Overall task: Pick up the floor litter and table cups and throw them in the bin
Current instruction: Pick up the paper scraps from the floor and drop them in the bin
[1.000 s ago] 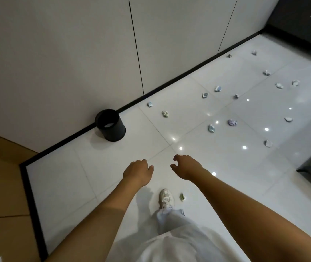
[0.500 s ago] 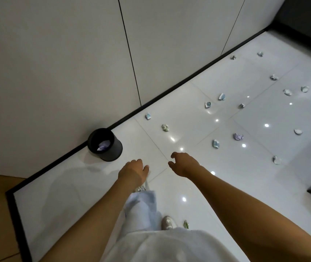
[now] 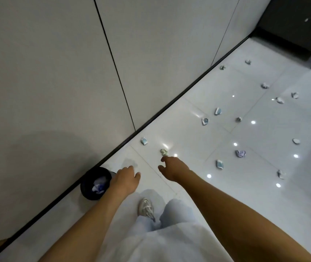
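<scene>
Head view, looking down at a glossy white tiled floor (image 3: 198,186) beside a pale panelled wall (image 3: 56,72). Far left — the black bin (image 3: 86,188) stands against the dark skirting, with a few crumpled scraps (image 3: 99,185) visible inside, so some litter is already binned. The left hand (image 3: 125,179) hangs over the bin's right edge, fingers loosely curled, nothing visible in them. Below it, one white shoe (image 3: 146,207) and pale trouser legs.

Moving right, the right hand (image 3: 171,168) reaches out empty, thumb and fingers parted and half curled; it appears just short of the greenish paper wad (image 3: 164,152), with a blue-white scrap (image 3: 144,141) near the skirting just beyond. I judge the wad to be the next pick.

Further right — much is left. A blue-white piece (image 3: 219,164) and a purple wad (image 3: 240,153) lie mid-floor; two more scraps (image 3: 205,121) sit toward the wall, and at least eight others are scattered toward the far corner, all well apart from the bin.

No table or cups show here, so their state cannot be told. Overall judgement: early in the task, floor mostly uncleared.
</scene>
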`<state>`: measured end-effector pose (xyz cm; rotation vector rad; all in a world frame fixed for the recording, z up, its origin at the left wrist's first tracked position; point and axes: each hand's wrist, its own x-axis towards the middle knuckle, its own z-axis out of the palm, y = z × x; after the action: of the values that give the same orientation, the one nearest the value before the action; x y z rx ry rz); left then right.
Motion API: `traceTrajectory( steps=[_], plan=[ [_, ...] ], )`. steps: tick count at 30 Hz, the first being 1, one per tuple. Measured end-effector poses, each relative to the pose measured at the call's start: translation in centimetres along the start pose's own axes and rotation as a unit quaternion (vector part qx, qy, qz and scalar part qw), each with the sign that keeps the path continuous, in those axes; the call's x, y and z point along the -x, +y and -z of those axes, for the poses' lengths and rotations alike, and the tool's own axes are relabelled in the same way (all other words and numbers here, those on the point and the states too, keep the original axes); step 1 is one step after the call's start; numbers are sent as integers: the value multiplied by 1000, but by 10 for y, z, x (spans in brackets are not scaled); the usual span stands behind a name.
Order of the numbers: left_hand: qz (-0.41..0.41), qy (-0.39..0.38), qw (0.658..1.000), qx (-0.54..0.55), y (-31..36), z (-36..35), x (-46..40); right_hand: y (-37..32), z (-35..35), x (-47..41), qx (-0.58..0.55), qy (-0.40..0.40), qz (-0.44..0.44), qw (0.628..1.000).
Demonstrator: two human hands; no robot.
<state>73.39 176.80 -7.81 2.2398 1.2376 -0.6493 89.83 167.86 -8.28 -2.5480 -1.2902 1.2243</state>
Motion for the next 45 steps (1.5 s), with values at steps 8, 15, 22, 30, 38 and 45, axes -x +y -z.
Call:
traceTrajectory(
  steps=[8, 15, 22, 30, 38, 45],
  plan=[
    [47, -43, 997, 43, 17, 21, -81, 12, 45, -81, -2, -39, -2, 999],
    [96, -57, 985, 134, 28, 8, -150, 29, 67, -169, -24, -35, 10, 999],
    [109, -43, 979, 168, 7, -28, -256, 44, 32, -282, -67, -33, -20, 997],
    [121, -55, 977, 169, -66, -148, -404, 79, -93, -438, -118, -42, -45, 991],
    [136, -47, 975, 172, -136, -260, -550, 120, -220, -600, -144, -54, -48, 987],
    [111, -52, 975, 187, -178, -305, -644, 126, -283, -734, -143, -19, -29, 989]
  ],
)
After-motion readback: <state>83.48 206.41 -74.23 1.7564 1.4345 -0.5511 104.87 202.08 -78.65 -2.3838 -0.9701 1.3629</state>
